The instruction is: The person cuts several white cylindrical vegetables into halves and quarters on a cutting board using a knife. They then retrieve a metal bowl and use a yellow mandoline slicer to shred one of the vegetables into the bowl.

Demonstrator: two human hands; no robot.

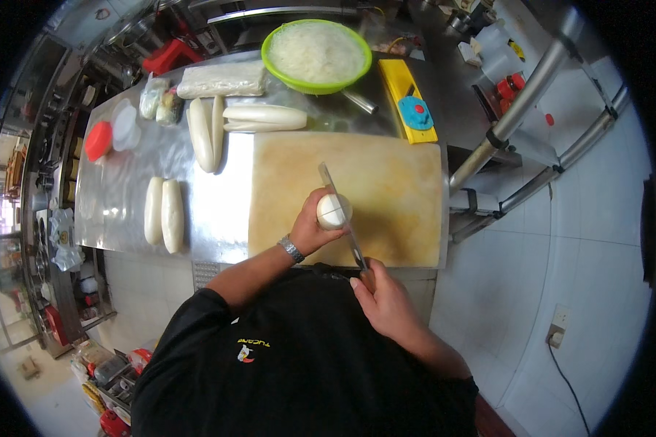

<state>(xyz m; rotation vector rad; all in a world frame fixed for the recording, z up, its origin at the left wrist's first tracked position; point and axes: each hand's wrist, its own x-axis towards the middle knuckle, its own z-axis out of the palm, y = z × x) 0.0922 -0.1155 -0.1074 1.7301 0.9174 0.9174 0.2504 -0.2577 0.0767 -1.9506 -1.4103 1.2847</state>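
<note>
My left hand (308,223) wraps around a peeled white radish (331,213), its round cut end facing up at the camera. A thin line crosses that end face. In my right hand (385,297) is the wooden handle of a kitchen knife (354,243), and its blade runs edge-on over the radish's top. Whether the edge has entered the flesh, I cannot tell. Both hands are over the near part of a worn, yellowish cutting board (290,164). Left of the board, two whole white radishes (164,216) lie side by side on the steel table (120,191).
Behind the board lie lengthwise-cut radish pieces (265,118) and more pieces (202,136). A green basket (317,87) holds white shreds. A yellow mandoline slicer (396,87) with a blue hand guard (415,113) touches the board's far right corner. A metal ladder (516,117) stands at right.
</note>
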